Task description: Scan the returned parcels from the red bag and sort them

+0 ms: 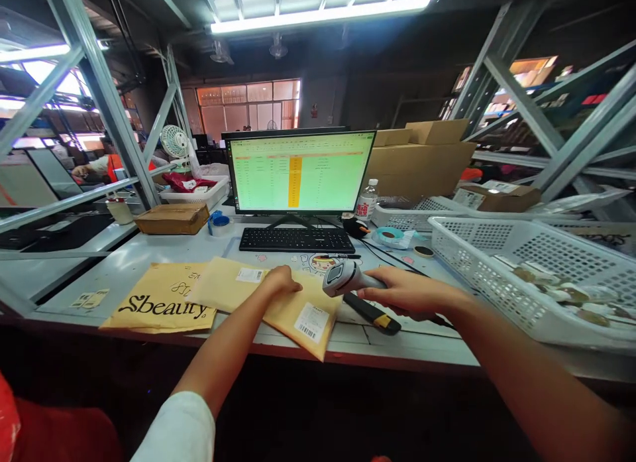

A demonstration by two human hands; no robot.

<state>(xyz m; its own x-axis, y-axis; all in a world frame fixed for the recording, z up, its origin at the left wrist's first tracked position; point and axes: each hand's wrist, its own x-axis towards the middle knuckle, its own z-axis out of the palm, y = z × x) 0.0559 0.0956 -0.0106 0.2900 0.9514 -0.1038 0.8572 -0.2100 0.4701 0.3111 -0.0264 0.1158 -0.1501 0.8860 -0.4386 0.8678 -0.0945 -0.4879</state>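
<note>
In the head view, my right hand (405, 289) grips a grey-and-white handheld barcode scanner (348, 278), its head turned toward the yellow mailers. My left hand (281, 281), fingers curled, is on a yellow padded envelope (294, 303) with a white barcode label near its lower corner. Under my left wrist reaches another yellow envelope (223, 276) with a smaller label; how the two overlap is partly hidden. To the left lies a yellow envelope (149, 296) printed "Sbeauty" with handwriting above. A black-and-yellow utility knife (372, 314) rests just below the scanner.
A monitor (263, 177) showing a spreadsheet stands behind a black keyboard (297, 239). At the right is a white perforated basket (497, 293) holding small items. A brown box (172, 218), blue tape (220, 220) and a plastic bottle (366, 202) line the back. Metal frames flank the table.
</note>
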